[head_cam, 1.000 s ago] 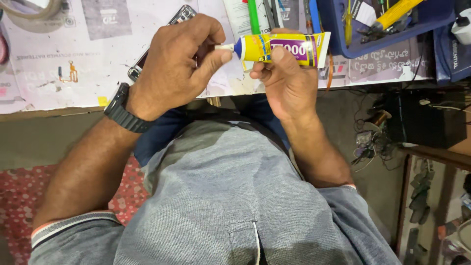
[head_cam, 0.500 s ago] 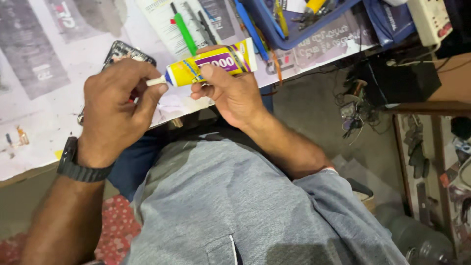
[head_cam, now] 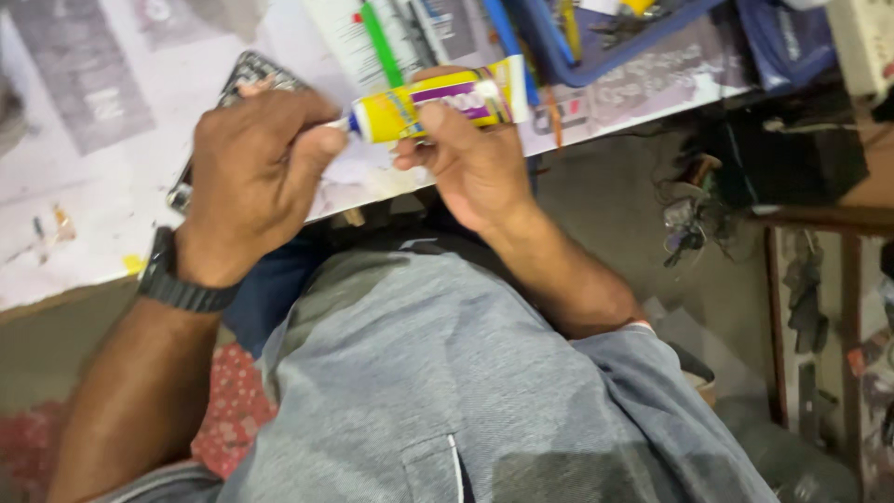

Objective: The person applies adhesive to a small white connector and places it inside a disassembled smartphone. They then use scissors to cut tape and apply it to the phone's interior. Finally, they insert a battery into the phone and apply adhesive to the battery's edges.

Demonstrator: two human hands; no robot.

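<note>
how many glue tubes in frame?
1. The yellow tube is held over the table edge: right hand grips its body, left hand pinches the nozzle end. Others may hide in the blue tray.

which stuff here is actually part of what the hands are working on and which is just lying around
In use:
- yellow glue tube, held by the right hand
- its nozzle end, pinched by the left hand

Lying about:
- phone on the paper-covered table
- green pen
- blue tray of tools
</note>
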